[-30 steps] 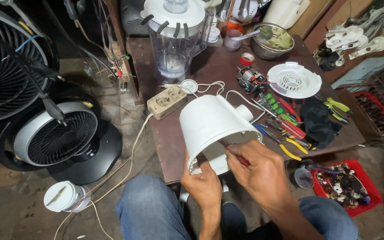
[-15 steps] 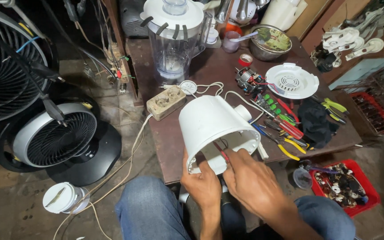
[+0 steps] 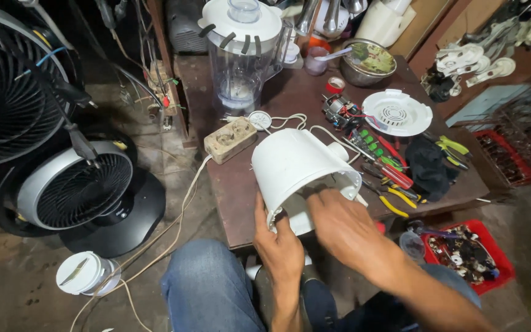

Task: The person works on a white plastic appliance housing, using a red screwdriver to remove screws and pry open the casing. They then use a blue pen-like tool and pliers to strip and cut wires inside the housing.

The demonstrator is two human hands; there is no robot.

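Note:
A white plastic appliance housing (image 3: 296, 160) lies tilted on the front of a brown table (image 3: 235, 190), its open bottom facing me. My left hand (image 3: 281, 246) grips the lower rim of that opening. My right hand (image 3: 345, 230) covers the opening from the right, fingertips at the rim or just inside. What those fingers hold is hidden. A white cord runs from the housing toward a beige power strip (image 3: 230, 139).
A blender jar (image 3: 241, 55), metal bowl (image 3: 367, 61), small motor (image 3: 339, 112), round white cover (image 3: 396, 112), black cloth (image 3: 428, 166) and several screwdrivers and pliers (image 3: 388, 172) crowd the table. Fans (image 3: 75, 190) and a white lid (image 3: 84, 273) sit on the floor at left, a red parts bin (image 3: 468, 252) at right.
My right hand, which held a red-shafted screwdriver at the rim, has moved left and up over the housing's opening. The screwdriver is no longer visible. The left hand keeps its grip.

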